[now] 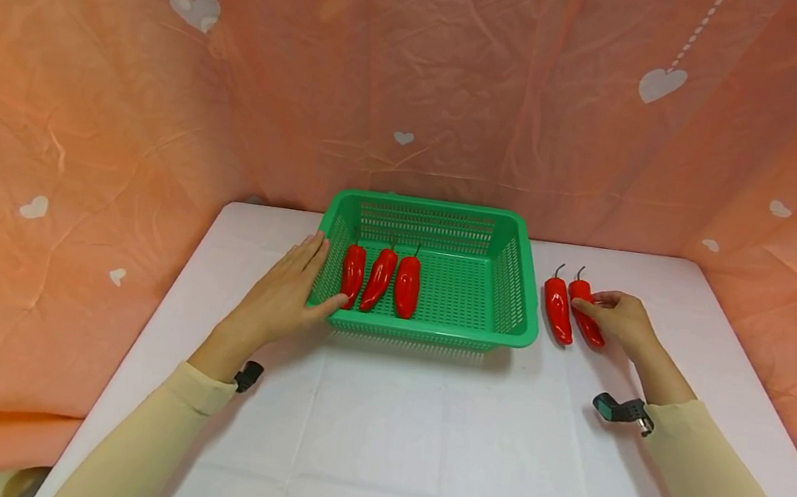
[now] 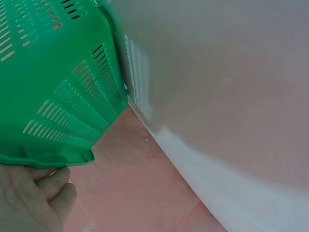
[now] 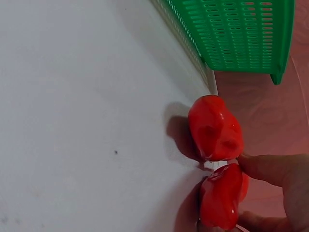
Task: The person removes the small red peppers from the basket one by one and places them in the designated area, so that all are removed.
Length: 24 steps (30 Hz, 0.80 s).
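Observation:
A green plastic basket (image 1: 433,329) stands at the back middle of the table, with three red chili peppers (image 1: 406,287) lying side by side in its left part. My left hand (image 1: 278,291) rests on the basket's left rim, fingers straight, thumb at the front corner. To the right of the basket, two more red peppers lie on the white cloth. My right hand (image 1: 622,318) pinches the outer red pepper (image 1: 589,322) between thumb and fingers; the inner red pepper (image 1: 558,311) lies close beside the thumb. In the right wrist view, the thumb passes between both peppers (image 3: 222,198).
A white cloth (image 1: 388,440) covers the table. Orange curtains (image 1: 466,81) with white hearts hang behind it and at both sides. Small dark cameras (image 1: 619,409) sit at the wrists, just above the table.

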Tool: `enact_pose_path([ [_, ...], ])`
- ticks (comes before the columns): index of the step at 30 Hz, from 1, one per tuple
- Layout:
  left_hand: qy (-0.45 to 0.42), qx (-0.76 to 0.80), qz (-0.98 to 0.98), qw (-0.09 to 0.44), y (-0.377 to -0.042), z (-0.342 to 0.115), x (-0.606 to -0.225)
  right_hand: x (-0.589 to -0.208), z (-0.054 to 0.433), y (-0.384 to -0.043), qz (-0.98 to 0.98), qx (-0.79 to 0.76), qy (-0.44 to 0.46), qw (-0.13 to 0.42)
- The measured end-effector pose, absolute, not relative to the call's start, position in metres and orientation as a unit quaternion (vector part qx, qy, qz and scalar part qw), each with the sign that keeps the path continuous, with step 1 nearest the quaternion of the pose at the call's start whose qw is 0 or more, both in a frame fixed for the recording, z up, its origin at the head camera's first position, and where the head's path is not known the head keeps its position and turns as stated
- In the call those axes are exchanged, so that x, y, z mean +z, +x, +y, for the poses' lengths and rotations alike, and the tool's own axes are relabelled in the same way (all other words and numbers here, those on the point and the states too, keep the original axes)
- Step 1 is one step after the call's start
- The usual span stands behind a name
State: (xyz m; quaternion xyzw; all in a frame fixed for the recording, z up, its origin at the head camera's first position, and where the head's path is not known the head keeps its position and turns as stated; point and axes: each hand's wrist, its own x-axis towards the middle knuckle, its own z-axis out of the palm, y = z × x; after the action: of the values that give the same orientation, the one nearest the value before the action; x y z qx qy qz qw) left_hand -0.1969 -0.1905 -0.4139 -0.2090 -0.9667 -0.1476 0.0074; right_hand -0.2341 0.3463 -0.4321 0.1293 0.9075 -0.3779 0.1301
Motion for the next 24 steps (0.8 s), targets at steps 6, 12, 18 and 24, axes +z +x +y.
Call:
enact_pose_path([
  [6, -0.208, -0.148, -0.967, 0.008, -0.197, -0.19, -0.415, -0.432, 0.346, -0.234, 0.908, -0.379, 0.127, 0.128],
  [12, -0.21, -0.152, -0.966, 0.012, -0.196, -0.19, -0.414, -0.429, 0.347, -0.233, 0.908, -0.38, 0.115, 0.13],
  [18, -0.209, -0.152, -0.966, 0.011, -0.196, -0.19, -0.414, -0.424, 0.347, -0.233, 0.909, -0.384, 0.115, 0.116],
  [24, -0.209, -0.153, -0.966, 0.008, -0.196, -0.191, -0.413, -0.415, 0.343, -0.231, 0.909, -0.396, 0.094, 0.085],
])
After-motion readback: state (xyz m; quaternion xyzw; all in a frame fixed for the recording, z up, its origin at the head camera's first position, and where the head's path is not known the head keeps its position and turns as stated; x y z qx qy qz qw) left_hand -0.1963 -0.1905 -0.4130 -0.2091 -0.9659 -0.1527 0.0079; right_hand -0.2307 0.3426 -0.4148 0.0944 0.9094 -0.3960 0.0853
